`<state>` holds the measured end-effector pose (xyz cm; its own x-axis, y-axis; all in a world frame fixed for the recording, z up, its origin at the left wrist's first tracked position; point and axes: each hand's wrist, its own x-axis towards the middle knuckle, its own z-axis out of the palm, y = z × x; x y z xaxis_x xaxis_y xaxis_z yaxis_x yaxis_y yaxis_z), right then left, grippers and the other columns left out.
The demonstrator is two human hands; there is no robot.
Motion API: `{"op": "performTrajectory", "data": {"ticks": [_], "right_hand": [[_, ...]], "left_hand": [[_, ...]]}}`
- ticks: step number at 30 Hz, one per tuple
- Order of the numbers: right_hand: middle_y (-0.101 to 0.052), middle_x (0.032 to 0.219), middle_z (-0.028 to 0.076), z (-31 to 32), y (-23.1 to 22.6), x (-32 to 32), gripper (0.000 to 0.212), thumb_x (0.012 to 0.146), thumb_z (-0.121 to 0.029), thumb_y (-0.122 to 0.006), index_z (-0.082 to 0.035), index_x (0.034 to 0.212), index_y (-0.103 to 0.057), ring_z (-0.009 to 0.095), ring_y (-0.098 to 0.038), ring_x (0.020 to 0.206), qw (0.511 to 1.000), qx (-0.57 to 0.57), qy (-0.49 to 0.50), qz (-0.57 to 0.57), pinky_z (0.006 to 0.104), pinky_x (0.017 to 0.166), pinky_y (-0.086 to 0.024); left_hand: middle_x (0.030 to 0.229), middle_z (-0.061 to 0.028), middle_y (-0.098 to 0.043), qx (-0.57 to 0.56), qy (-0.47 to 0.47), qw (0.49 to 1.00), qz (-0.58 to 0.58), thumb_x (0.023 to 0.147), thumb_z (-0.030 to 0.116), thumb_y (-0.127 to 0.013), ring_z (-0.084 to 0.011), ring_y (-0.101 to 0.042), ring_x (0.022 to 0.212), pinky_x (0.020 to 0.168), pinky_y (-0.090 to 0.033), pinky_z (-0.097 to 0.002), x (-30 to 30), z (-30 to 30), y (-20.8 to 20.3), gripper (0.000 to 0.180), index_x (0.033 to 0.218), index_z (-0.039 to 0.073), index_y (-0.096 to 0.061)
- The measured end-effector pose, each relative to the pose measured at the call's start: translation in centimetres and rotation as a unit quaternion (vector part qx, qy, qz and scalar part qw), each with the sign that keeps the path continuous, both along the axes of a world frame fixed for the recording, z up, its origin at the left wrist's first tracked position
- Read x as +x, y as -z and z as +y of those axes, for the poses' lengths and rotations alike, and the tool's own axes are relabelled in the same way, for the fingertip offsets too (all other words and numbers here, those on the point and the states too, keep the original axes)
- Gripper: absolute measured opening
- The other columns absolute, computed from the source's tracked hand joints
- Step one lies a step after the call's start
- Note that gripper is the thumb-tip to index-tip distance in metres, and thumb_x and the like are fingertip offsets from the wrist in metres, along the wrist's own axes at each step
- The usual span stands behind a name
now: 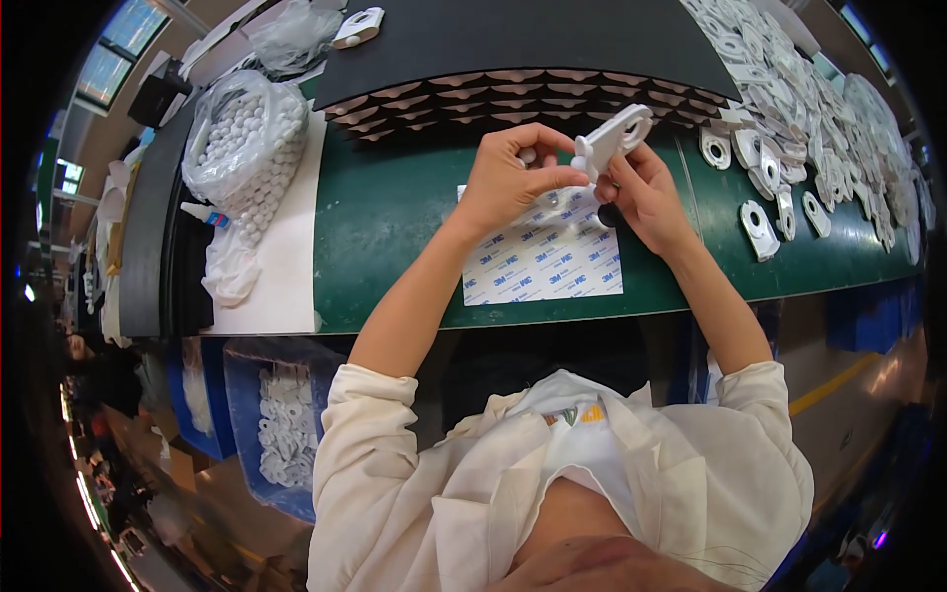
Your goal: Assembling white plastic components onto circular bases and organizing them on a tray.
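Observation:
In my right hand (646,197) is a flat white plastic piece (614,140) with an oval hole at its far end, held tilted up above the table. My left hand (518,178) is closed, thumb and forefinger coming together at the near end of that piece, where a small white ball (580,164) shows. Another white ball (527,156) sits inside the curled left fingers. A dark round thing (609,214) shows beneath my right fingers; whether they touch it I cannot tell. Under both hands lies a white sheet with blue print (543,266).
Stacked black boards (523,39) stand at the back of the green table (395,286). Many white plastic pieces (789,109) are heaped at right. At left are a bag of white balls (247,138) and a small glue bottle (205,214). A blue bin (286,434) stands below.

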<state>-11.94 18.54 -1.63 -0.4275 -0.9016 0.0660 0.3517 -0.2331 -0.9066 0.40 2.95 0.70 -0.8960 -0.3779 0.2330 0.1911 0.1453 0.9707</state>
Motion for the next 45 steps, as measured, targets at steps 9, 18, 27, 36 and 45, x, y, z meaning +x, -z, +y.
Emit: {"op": "performTrajectory", "data": {"ticks": [9, 18, 27, 36, 45], "right_hand": [[-0.059, 0.09, 0.001, -5.5, -8.0, -1.0, 0.03, 0.084, -0.014, -0.061, -0.002, 0.11, -0.052, 0.008, -0.055, 0.08, 0.934, -0.039, 0.027, 0.354, 0.021, 0.07, -0.044], [-0.061, 0.072, 0.007, -21.8, -10.0, -4.7, 0.018, 0.079, -0.009, -0.061, 0.007, 0.088, -0.062, 0.012, -0.054, 0.059, 0.921, -0.069, 0.035, 0.382, 0.0232, 0.053, -0.043], [-0.064, 0.062, 0.012, -27.4, -10.7, -4.8, 0.018, 0.072, -0.016, -0.066, 0.001, 0.069, -0.068, 0.015, -0.059, 0.049, 0.888, 0.168, 0.143, 0.404, 0.0259, 0.054, -0.049], [-0.067, 0.083, 0.014, -14.8, -12.6, -9.4, 0.035, 0.072, -0.027, -0.066, 0.003, 0.09, -0.065, 0.025, -0.064, 0.078, 0.825, -0.099, 0.056, 0.554, 0.031, 0.074, -0.049], [-0.05, 0.122, 0.014, 3.5, -13.5, -17.8, 0.077, 0.066, -0.018, -0.076, -0.015, 0.132, -0.037, 0.024, -0.053, 0.102, 0.595, 0.253, 0.112, 0.755, 0.0363, 0.086, -0.044]], "left_hand": [[0.064, 0.0062, -0.046, 0.049, -0.069, 0.987, 0.135, 0.074, 0.009, -0.069, -0.0017, -0.037, 0.055, 0.051, -0.03, -0.017, -0.4, -2.0, 1.4, 0.02, 0.092, 0.005, -0.062], [0.056, 0.0058, -0.04, 0.297, -0.091, 0.95, 0.021, 0.087, 0.032, -0.057, -0.0022, -0.03, 0.043, 0.038, -0.019, -0.0175, -0.5, -3.1, 0.7, 0.025, 0.085, 0.007, -0.057], [0.058, 0.0042, -0.045, 0.311, -0.098, 0.944, 0.052, 0.089, 0.028, -0.055, -0.0023, -0.032, 0.043, 0.038, -0.02, -0.0172, -0.1, -3.6, 0.6, 0.021, 0.089, 0.007, -0.056], [0.076, -0.0023, -0.059, 0.283, -0.131, 0.939, 0.143, 0.092, 0.023, -0.049, -0.0031, -0.04, 0.046, 0.037, -0.024, -0.0153, -0.6, -4.2, 0.2, 0.017, 0.096, 0.007, -0.055], [0.1, -0.01, -0.061, 0.273, -0.114, 0.941, 0.164, 0.094, 0.021, -0.045, -0.0066, -0.053, 0.057, 0.037, -0.028, -0.0139, -0.5, -4.8, -0.5, 0.019, 0.101, 0.005, -0.054]]}}
